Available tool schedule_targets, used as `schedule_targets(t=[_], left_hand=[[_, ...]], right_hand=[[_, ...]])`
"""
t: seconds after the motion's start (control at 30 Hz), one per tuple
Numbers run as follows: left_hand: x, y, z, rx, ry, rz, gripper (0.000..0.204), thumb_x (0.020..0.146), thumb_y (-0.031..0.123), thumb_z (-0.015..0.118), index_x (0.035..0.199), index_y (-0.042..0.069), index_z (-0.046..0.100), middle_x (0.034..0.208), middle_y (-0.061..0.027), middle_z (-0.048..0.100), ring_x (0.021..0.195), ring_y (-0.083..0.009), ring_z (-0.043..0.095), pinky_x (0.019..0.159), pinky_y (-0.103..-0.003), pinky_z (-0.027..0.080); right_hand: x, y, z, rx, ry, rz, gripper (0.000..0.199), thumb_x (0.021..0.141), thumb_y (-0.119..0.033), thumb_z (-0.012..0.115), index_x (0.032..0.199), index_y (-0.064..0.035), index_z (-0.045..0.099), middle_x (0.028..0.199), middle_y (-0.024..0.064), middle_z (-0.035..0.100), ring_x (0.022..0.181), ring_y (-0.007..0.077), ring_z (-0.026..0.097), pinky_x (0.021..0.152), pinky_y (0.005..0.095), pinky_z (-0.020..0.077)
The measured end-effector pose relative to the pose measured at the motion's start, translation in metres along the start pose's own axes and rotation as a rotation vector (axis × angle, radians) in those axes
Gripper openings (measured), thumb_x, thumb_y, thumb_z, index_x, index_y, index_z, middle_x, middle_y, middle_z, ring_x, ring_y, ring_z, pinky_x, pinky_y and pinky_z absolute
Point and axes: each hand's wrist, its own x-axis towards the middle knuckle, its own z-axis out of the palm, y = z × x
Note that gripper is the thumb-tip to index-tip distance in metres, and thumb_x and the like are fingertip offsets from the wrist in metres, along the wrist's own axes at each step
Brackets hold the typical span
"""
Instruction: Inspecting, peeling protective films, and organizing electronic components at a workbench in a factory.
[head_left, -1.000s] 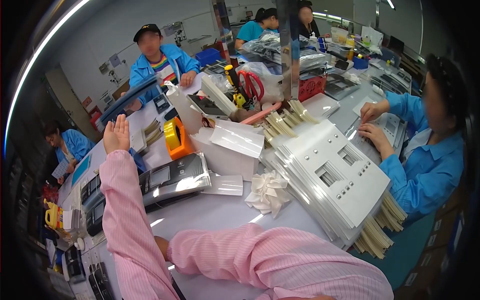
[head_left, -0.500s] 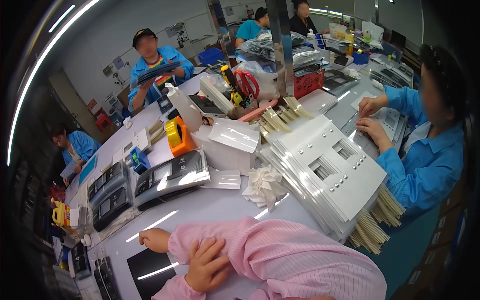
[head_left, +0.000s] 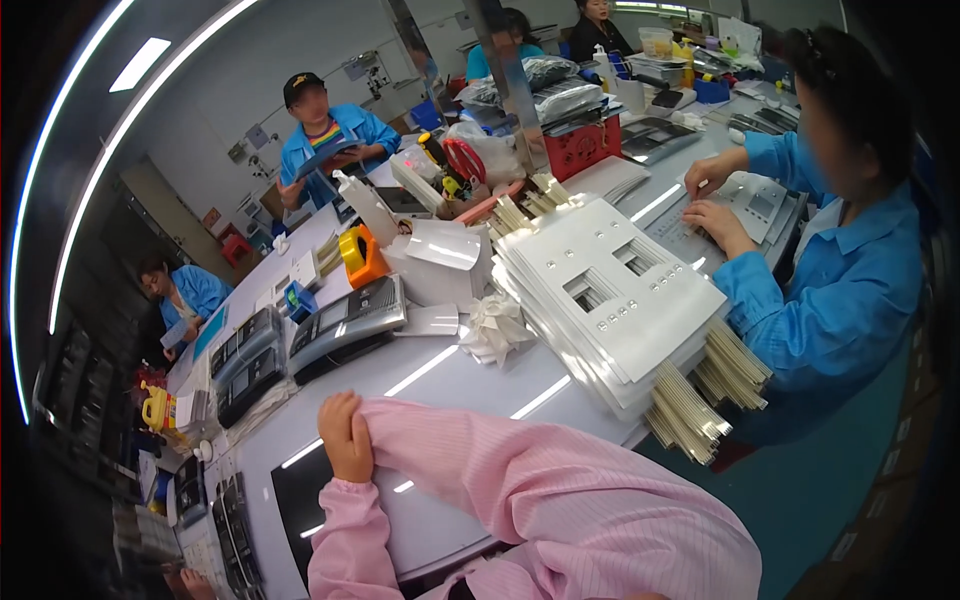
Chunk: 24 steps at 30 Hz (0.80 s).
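My left hand (head_left: 345,436) is closed round the cuff end of my pink striped right sleeve (head_left: 450,450), at the wrist. My right hand is mostly hidden behind it, so its fingers cannot be made out. Both forearms lie over the white table (head_left: 400,385). Below the hands is a flat, shiny black sheet (head_left: 295,500), partly covered by my left sleeve. Nearest beyond my right arm are a crumpled white cloth or paper (head_left: 495,330) and a tall stack of white panels with cut-out windows (head_left: 620,290).
Bundles of cream strips (head_left: 690,410) stick out beside the panels. Dark panels in clear wrap (head_left: 345,320), an orange tape dispenser (head_left: 362,262) and a white bottle (head_left: 368,208) stand farther back. At right, a co-worker in blue (head_left: 820,290) handles panels; others sit across the table.
My left hand has slid along the right sleeve from the forearm to the cuff, now covering my right hand, which showed before. The view has shifted slightly.
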Motion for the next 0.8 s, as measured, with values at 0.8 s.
schedule_targets(t=[0.8], left_hand=[[-0.049, -0.079, -0.042, -1.567, 0.644, -1.035, 0.046, 0.102, 0.042, 0.05, 0.13, 0.005, 0.051, 0.123, -0.0101, 0.059, 0.111, -0.0214, 0.059, 0.1, -0.038, 0.047]], right_hand=[[-0.079, -0.078, -0.102, 0.162, 0.019, 0.553, 0.042, 0.099, -0.048, 0.05, 0.102, -0.011, 0.07, 0.071, 0.0075, 0.066, 0.065, 0.0206, 0.064, 0.062, 0.0337, 0.0478]])
